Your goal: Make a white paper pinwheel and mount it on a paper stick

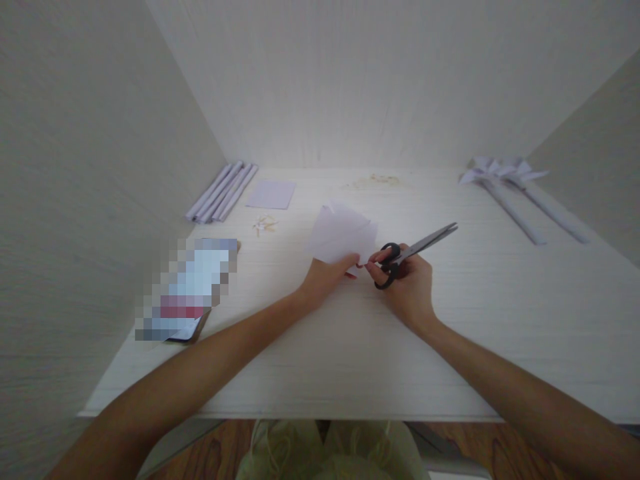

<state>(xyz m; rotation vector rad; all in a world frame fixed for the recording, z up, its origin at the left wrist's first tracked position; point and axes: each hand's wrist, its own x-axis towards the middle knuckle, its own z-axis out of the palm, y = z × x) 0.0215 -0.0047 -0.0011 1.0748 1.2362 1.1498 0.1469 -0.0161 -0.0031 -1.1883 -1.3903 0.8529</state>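
My left hand [330, 277] is closed on a pale lilac square of paper [343, 233], thumb on top near its lower right corner. The paper is held over the middle of the table, and a crease or slit shows near its top. In my right hand [413, 290] is a pair of scissors [423, 241] with black handles. Its blades are nearly closed and point up and right, away from the paper. The thumb and forefinger of that hand pinch near the paper's lower right corner; whether they grip the paper itself is hard to make out.
Several rolled paper sticks [223, 193] lie at the back left, beside a flat lilac square [271, 195]. Small pale pieces [265, 225] and a thin scatter [383, 181] are nearby. A blurred-out phone [200, 280] lies left. Two paper pinwheels [515, 200] rest at right. Walls enclose the table.
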